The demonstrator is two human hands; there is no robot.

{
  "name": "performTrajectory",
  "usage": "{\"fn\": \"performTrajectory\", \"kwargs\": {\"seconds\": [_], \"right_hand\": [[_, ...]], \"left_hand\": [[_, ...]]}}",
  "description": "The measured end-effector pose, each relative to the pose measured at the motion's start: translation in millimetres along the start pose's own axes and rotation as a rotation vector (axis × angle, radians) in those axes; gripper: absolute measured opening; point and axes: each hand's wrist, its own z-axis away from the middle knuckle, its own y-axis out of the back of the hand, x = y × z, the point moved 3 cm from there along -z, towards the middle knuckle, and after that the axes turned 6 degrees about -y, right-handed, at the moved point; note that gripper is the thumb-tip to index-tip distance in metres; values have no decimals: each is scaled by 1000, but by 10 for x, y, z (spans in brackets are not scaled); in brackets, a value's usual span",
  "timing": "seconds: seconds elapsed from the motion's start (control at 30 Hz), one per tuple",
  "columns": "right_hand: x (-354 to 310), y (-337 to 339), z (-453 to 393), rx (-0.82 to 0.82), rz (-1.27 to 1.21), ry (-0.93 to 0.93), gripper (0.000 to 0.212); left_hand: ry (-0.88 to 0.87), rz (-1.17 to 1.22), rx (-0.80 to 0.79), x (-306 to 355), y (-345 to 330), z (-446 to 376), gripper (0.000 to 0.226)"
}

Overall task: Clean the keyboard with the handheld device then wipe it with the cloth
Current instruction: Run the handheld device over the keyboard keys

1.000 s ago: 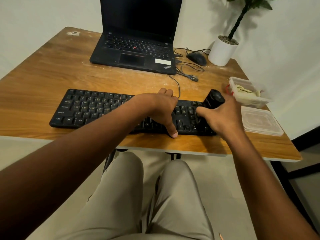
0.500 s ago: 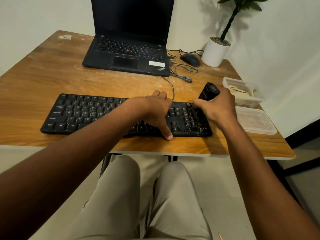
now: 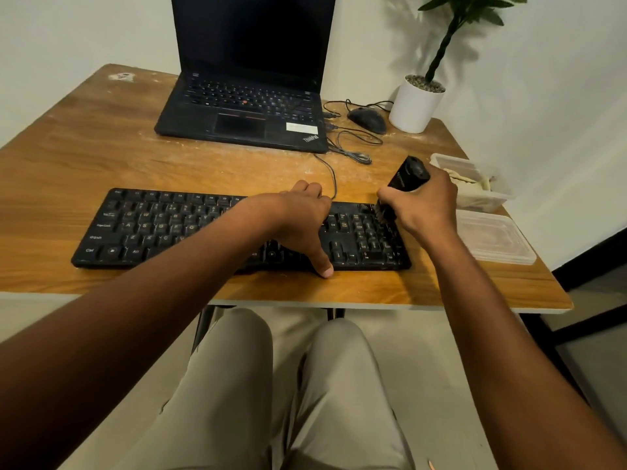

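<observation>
A black full-size keyboard (image 3: 169, 228) is laid flat along the near edge of a wooden table (image 3: 68, 157), its long side parallel to that edge. Pale legends are printed on its dark keys, and a thin grey cable (image 3: 330, 178) is led from its far edge toward the back of the table.

The keyboard is spanned by the left hand (image 3: 298, 218) right of its middle: the thumb is stretched down over the near rim onto the wood, the fingers are hooked over the far rim, and the board is gripped between them. The left forearm is brought in diagonally from the lower left.

A black handheld device (image 3: 409, 176) is clasped in the right hand (image 3: 424, 205), with the fingers wrapped round its body. It is tilted, its top leaned away to the right, and its bristled lower end (image 3: 385, 215) is set on the keys at the right end of the keyboard.

Just right of that hand, two clear plastic containers are seen: one shallow lid or tray (image 3: 495, 239) nearer, one tub (image 3: 475, 184) behind it in which a pale cloth-like thing (image 3: 471, 183) is held.

Farther back, one open black laptop (image 3: 244, 113) with a dark screen, one black mouse (image 3: 368, 119) with looped cord, and one potted plant (image 3: 415, 103) in a white pot are counted.
</observation>
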Motion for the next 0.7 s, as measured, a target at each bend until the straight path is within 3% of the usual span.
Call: {"fn": "performTrajectory", "kwargs": {"seconds": [0.3, 0.53, 0.7], "right_hand": [[306, 326, 332, -270, 150, -115, 38], [28, 141, -63, -31, 9, -74, 26], [53, 36, -41, -65, 43, -30, 26]], "left_hand": [[-14, -6, 2, -10, -17, -21, 129], [-5, -15, 0, -1, -3, -13, 128], [0, -10, -3, -9, -15, -24, 127]]}}
